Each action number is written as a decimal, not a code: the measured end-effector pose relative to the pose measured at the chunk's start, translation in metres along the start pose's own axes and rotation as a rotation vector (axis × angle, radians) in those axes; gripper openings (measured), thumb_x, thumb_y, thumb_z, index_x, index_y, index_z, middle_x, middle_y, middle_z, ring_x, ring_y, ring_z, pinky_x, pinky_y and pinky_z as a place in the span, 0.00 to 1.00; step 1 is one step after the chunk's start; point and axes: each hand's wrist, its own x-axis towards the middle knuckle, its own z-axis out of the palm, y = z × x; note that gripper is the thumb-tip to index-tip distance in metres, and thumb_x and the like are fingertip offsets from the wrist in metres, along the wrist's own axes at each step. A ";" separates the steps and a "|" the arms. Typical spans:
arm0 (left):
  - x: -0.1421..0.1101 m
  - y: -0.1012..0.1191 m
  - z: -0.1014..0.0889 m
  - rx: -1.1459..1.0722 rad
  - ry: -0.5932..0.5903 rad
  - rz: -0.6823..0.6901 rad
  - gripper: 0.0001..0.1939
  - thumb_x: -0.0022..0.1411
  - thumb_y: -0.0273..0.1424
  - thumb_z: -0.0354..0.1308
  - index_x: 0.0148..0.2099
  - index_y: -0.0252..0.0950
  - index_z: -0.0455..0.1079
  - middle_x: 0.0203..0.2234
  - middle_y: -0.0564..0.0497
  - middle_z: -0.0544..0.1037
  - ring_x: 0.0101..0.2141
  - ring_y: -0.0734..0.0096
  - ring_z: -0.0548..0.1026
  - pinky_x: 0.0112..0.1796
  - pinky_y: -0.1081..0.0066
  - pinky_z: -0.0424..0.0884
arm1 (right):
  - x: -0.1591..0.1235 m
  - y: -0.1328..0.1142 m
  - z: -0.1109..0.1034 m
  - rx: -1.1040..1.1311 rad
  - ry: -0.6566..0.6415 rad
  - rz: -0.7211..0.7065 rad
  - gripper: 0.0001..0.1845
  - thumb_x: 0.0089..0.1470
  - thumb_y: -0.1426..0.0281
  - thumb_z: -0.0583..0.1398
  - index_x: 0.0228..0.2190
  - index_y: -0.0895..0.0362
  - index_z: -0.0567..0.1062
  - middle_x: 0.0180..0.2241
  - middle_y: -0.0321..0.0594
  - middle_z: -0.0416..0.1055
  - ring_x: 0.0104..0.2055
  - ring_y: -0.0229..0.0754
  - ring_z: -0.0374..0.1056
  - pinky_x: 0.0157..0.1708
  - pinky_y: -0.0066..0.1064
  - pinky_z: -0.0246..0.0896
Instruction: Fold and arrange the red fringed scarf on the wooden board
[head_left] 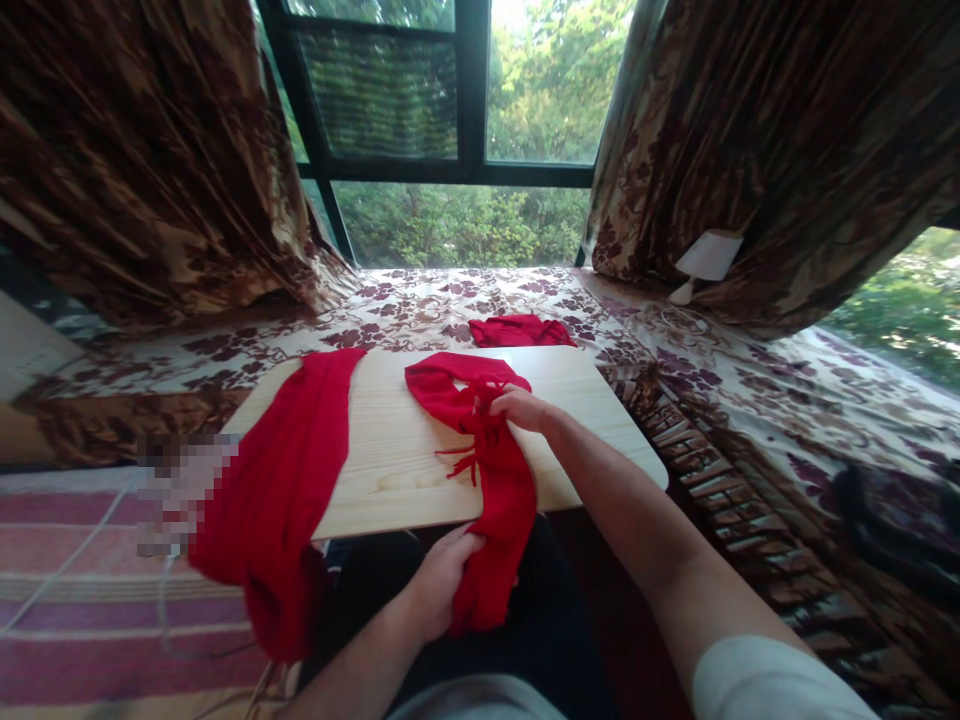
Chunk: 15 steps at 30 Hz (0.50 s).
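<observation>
A red scarf with fringe lies looped over the wooden tabletop and hangs past its front edge. My right hand pinches the scarf close to its fringed end, above the board. Lower down, my left hand grips the hanging part, thumb on top and the other fingers mostly hidden behind the cloth. To the left, a second red cloth drapes across the board's left side and drops over the edge, apart from both hands.
Behind the board, a folded red cloth rests on the flower-patterned window seat. A white lamp stands at the right by the curtain. Striped bedding with a pale cable lies at the left.
</observation>
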 end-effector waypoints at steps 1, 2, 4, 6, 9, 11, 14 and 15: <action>-0.002 0.002 -0.001 0.006 -0.001 -0.007 0.24 0.58 0.35 0.59 0.56 0.31 0.69 0.27 0.43 0.81 0.24 0.56 0.78 0.26 0.60 0.74 | -0.001 -0.001 -0.001 -0.001 -0.090 -0.011 0.15 0.38 0.77 0.59 0.32 0.61 0.79 0.31 0.39 0.78 0.34 0.43 0.74 0.36 0.30 0.68; -0.003 0.003 -0.001 0.011 0.000 -0.007 0.24 0.58 0.35 0.58 0.56 0.30 0.69 0.27 0.42 0.81 0.24 0.56 0.78 0.25 0.61 0.73 | -0.001 -0.003 -0.001 -0.037 -0.187 -0.041 0.16 0.38 0.78 0.60 0.33 0.61 0.80 0.33 0.39 0.78 0.36 0.43 0.73 0.38 0.30 0.68; -0.004 0.004 -0.002 0.007 -0.001 0.005 0.24 0.59 0.33 0.58 0.56 0.29 0.68 0.27 0.42 0.81 0.25 0.56 0.79 0.26 0.62 0.74 | -0.002 -0.007 0.000 -0.221 -0.341 -0.158 0.18 0.36 0.78 0.64 0.35 0.60 0.80 0.37 0.39 0.77 0.40 0.43 0.72 0.41 0.30 0.67; -0.004 0.003 -0.003 -0.004 -0.004 0.010 0.25 0.59 0.32 0.58 0.57 0.29 0.68 0.28 0.41 0.81 0.26 0.55 0.79 0.27 0.62 0.74 | -0.006 -0.013 0.004 -0.467 -0.435 -0.319 0.21 0.33 0.79 0.68 0.36 0.59 0.81 0.41 0.41 0.75 0.42 0.44 0.70 0.45 0.30 0.65; -0.002 0.001 -0.003 -0.013 0.006 0.004 0.25 0.59 0.31 0.57 0.58 0.29 0.67 0.29 0.41 0.81 0.26 0.55 0.79 0.26 0.62 0.74 | -0.014 -0.020 0.011 -0.699 -0.489 -0.491 0.27 0.36 0.79 0.68 0.42 0.55 0.83 0.47 0.44 0.71 0.46 0.46 0.68 0.51 0.35 0.62; -0.002 -0.001 -0.003 -0.015 0.009 -0.004 0.24 0.59 0.30 0.57 0.58 0.29 0.66 0.29 0.41 0.81 0.25 0.55 0.79 0.25 0.62 0.73 | -0.018 -0.021 0.014 -0.736 -0.484 -0.534 0.27 0.39 0.80 0.66 0.44 0.53 0.83 0.47 0.45 0.70 0.47 0.47 0.67 0.52 0.37 0.61; -0.002 -0.003 -0.005 -0.018 -0.011 -0.014 0.23 0.60 0.32 0.57 0.57 0.29 0.66 0.29 0.41 0.80 0.26 0.52 0.80 0.26 0.59 0.74 | -0.019 -0.015 0.016 -0.674 -0.458 -0.541 0.19 0.40 0.83 0.62 0.36 0.59 0.83 0.44 0.47 0.72 0.45 0.45 0.68 0.49 0.34 0.63; -0.003 -0.003 -0.007 -0.018 -0.024 -0.026 0.23 0.60 0.34 0.57 0.56 0.29 0.66 0.29 0.40 0.80 0.27 0.52 0.80 0.27 0.59 0.74 | -0.018 -0.011 0.015 -0.633 -0.431 -0.525 0.17 0.41 0.83 0.61 0.34 0.60 0.82 0.42 0.47 0.73 0.44 0.45 0.68 0.47 0.33 0.63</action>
